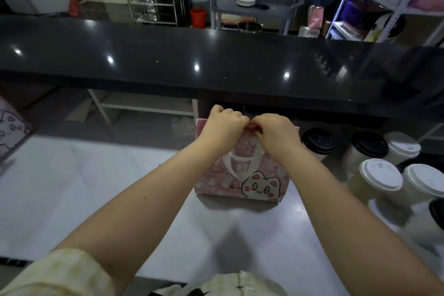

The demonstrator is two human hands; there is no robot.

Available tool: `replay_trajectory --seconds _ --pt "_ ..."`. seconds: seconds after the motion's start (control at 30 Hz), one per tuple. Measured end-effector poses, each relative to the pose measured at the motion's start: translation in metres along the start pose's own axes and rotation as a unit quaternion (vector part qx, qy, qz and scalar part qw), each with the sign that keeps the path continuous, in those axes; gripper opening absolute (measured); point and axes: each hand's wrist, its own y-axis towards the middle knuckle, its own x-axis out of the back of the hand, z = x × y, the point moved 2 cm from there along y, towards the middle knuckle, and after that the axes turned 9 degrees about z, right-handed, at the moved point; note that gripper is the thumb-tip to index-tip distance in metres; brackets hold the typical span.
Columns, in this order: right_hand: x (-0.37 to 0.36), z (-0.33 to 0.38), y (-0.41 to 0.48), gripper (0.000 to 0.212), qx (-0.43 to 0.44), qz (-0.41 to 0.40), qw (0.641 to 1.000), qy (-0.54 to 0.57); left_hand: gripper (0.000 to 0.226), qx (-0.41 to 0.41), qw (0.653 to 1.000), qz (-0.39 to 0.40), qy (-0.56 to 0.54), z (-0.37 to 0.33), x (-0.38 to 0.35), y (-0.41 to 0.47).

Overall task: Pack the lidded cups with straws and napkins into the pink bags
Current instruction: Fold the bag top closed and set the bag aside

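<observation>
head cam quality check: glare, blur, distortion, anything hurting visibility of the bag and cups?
Head view: dim overall; point glare spots on the black counter; wide-angle bending at the edges. The pink bag is fairly sharp, its top hidden by the left hand and right hand. The cups at the right edge are soft.

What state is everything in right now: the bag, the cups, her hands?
Pink bag: upright on the white counter, top pinched together.
Left hand: closed on the bag's top edge.
Right hand: closed on the bag's top edge, touching the left hand.
White-lidded cups: upright, lids on, unpacked.
Black-lidded cups: upright, lids on, unpacked.
Second bag: at the left edge, mostly out of frame.
</observation>
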Motion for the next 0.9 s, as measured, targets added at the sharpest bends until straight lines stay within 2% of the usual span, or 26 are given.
replay_trajectory --seconds 0.13,0.4,0.5,0.7,0.83,0.9 --pt "-0.006 0.002 0.003 0.014 -0.007 -0.015 0.999 -0.03 0.026 0.006 1.0 -0.003 0.023 -0.003 -0.006 -0.003" --pt "-0.009 0.002 0.0 0.014 -0.009 -0.018 1.0 -0.021 0.023 0.002 0.999 -0.029 0.017 -0.008 -0.009 -0.011" --pt "-0.002 -0.001 -0.003 0.018 -0.001 -0.012 1.0 0.014 0.028 -0.01 0.999 -0.037 0.038 -0.005 -0.01 -0.016" --pt "0.011 -0.022 -0.018 0.016 -0.021 0.003 0.997 0.074 0.021 -0.006 0.997 -0.075 0.012 0.015 -0.009 -0.031" --pt "0.007 -0.017 -0.016 0.012 -0.029 0.002 0.999 0.021 0.032 -0.005 0.997 -0.073 0.01 0.006 -0.009 -0.033" --pt "0.007 -0.015 -0.018 0.014 -0.023 -0.011 0.999 0.026 0.028 -0.015 0.995 -0.095 -0.001 0.008 -0.009 -0.036"
